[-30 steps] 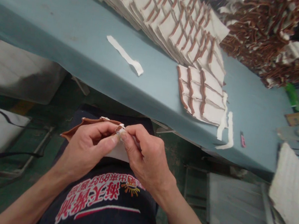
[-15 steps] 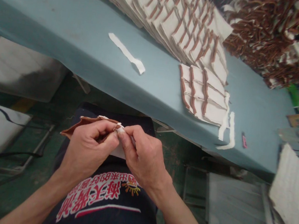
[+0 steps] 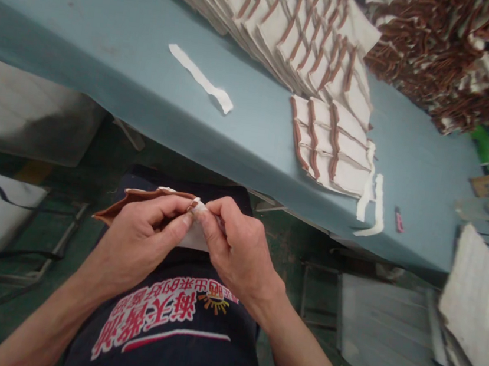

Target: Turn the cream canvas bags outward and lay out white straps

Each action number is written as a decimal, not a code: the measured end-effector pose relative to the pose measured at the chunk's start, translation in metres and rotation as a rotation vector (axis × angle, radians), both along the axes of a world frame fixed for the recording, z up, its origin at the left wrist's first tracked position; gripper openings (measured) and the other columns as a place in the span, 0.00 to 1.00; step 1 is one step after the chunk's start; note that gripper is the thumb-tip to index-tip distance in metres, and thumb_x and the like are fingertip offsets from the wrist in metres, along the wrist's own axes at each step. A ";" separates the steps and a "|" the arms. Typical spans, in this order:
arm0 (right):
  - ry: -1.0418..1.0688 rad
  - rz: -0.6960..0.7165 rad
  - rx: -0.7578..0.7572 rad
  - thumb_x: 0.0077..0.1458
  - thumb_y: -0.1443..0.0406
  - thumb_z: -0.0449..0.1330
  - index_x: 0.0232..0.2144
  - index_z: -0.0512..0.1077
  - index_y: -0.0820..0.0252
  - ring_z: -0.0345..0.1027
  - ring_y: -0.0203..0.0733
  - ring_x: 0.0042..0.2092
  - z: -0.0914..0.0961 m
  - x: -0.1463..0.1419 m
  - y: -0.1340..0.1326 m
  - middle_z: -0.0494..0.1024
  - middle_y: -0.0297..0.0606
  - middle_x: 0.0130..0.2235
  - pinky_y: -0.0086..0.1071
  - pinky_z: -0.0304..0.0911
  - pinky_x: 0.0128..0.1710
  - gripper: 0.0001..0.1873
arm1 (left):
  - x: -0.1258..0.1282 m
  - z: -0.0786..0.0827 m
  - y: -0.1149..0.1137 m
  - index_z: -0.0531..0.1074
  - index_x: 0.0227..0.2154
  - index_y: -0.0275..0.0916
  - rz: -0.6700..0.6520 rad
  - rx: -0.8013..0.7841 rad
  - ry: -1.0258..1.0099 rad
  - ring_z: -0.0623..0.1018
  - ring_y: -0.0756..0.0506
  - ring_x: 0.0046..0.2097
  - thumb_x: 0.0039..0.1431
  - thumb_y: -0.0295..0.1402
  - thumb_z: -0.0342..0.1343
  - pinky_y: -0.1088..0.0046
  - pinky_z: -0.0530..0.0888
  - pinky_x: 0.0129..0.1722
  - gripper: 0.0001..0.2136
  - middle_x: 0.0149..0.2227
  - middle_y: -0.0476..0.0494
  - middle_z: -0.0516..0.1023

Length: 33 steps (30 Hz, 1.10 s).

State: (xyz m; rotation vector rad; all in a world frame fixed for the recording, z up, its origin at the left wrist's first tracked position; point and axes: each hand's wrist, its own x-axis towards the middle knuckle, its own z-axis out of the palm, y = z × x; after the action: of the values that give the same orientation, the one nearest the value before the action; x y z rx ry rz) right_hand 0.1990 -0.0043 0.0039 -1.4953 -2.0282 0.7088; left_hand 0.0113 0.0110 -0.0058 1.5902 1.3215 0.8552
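I hold a brown-edged white piece [image 3: 134, 197] above my lap. My left hand [image 3: 139, 244] is pinched shut on its brown rim and my right hand [image 3: 238, 256] pinches its white corner, the fingertips meeting. Ahead, the blue table [image 3: 88, 39] bears overlapped rows of like pieces [image 3: 290, 28], a small stack [image 3: 336, 159], a loose white strip [image 3: 199, 76], and a tangled heap [image 3: 443, 47] far right.

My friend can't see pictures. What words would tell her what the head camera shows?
A left hand and a right hand pinch the edge of a brown and white piece close to the person's body. Beyond them, a blue table holds overlapping rows of similar pieces and a white strip.
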 end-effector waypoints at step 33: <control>0.301 -0.033 0.049 0.70 0.60 0.62 0.36 0.74 0.56 0.68 0.34 0.30 0.003 -0.006 0.005 0.79 0.31 0.33 0.29 0.65 0.36 0.09 | 0.015 0.001 -0.024 0.82 0.31 0.42 0.222 0.284 0.107 0.78 0.49 0.29 0.67 0.29 0.56 0.72 0.72 0.29 0.11 0.31 0.52 0.85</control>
State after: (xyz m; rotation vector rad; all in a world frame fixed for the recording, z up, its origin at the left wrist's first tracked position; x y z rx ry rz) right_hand 0.1933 0.0002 0.0069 -1.3042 -1.7776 0.8113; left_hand 0.0261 -0.0127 -0.0052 1.7481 1.5265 1.1482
